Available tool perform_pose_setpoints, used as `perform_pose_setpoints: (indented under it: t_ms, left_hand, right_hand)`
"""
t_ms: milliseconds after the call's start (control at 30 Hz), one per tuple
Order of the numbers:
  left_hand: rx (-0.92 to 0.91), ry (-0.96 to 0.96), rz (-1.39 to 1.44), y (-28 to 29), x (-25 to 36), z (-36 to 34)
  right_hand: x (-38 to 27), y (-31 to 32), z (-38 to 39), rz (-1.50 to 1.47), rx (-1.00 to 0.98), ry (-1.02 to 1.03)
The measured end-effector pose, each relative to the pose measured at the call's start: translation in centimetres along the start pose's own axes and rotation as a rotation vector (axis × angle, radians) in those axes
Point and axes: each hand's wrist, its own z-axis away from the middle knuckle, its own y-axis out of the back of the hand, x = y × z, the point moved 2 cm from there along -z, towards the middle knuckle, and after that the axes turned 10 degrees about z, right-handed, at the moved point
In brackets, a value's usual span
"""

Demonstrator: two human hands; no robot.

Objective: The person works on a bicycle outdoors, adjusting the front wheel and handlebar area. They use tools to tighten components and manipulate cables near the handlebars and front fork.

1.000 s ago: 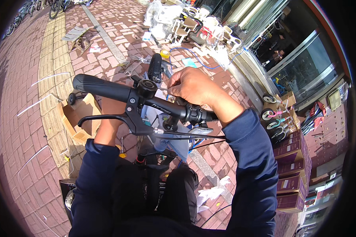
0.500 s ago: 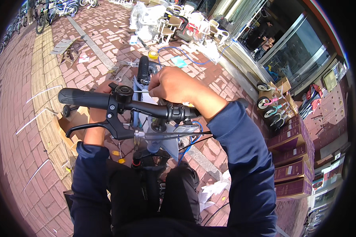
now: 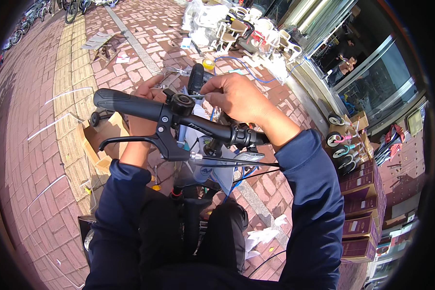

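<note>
A black bicycle handlebar [image 3: 137,105] crosses in front of me, with a rubber grip, a brake lever [image 3: 125,140] and a round black bell [image 3: 182,103]. My right hand [image 3: 239,99] is beyond the bar, thumb and fingers pinched on a thin metal rod [image 3: 197,96] that points at the bell; its kind is hard to make out. Behind the grip, my left hand [image 3: 147,92] has its fingers parted beside the bell, partly hidden by the bar. Below, the pale bike frame [image 3: 205,169] stands between my legs, and the front tyre [image 3: 195,77] shows past the bar.
An opened cardboard box [image 3: 94,145] lies left on the brick paving. Yellow tape [image 3: 208,64] and loose tools [image 3: 176,71] lie ahead. Stacked cartons [image 3: 360,212] and small-wheeled bikes [image 3: 340,140] stand right. Plastic-wrapped seats [image 3: 232,31] are far off; a person [image 3: 345,65] is in the doorway.
The whole view has shifted, putting the handlebar lower and further right. My left fingers have spread away from the bell. My right hand keeps its pinch on the rod.
</note>
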Motion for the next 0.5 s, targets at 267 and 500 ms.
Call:
perform_pose_setpoints:
  t_ms: [267, 500]
  left_hand:
    - [-0.266, -0.073, -0.655, -3.4, -3.3, 1.4]
    - [-0.254, -0.368, -0.490, -7.8, -3.3, 1.8]
  right_hand:
    - [0.3, 4.5, -0.2, -0.476, 0.104, -0.192]
    - [0.8, 4.7, -1.6, -0.554, 0.123, -0.266]
